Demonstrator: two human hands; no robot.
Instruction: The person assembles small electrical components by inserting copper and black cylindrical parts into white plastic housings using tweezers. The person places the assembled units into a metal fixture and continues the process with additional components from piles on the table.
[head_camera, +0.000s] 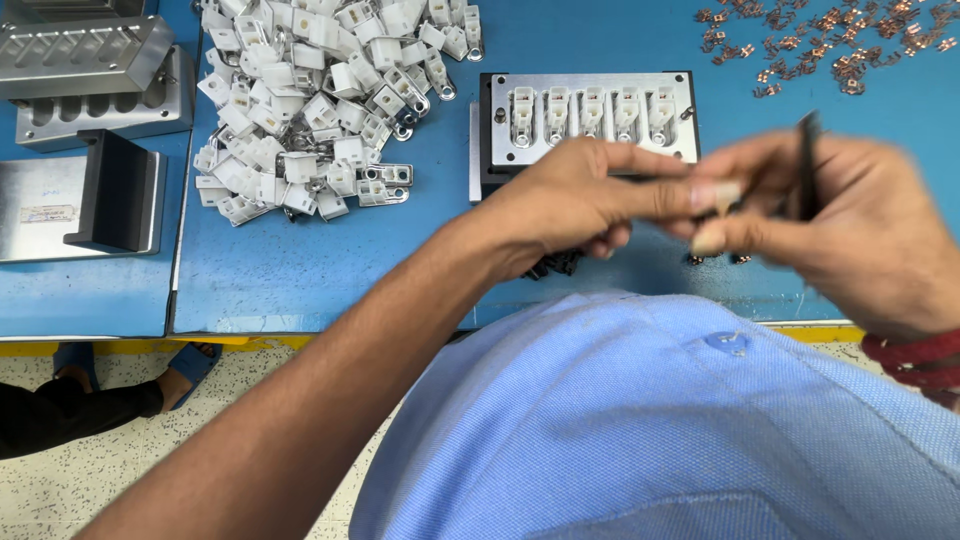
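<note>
left hand (585, 195) and right hand (850, 225) meeting just in front of the metal jig (590, 115) on the blue table (300, 270); right fingers clamping a dark tool (806, 160), left fingertips pinching together, contents blurred.

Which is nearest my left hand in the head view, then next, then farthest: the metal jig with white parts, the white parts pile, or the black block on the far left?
1. Metal jig, just above the left hand.
2. White parts pile, upper left.
3. Black block, far left.
</note>
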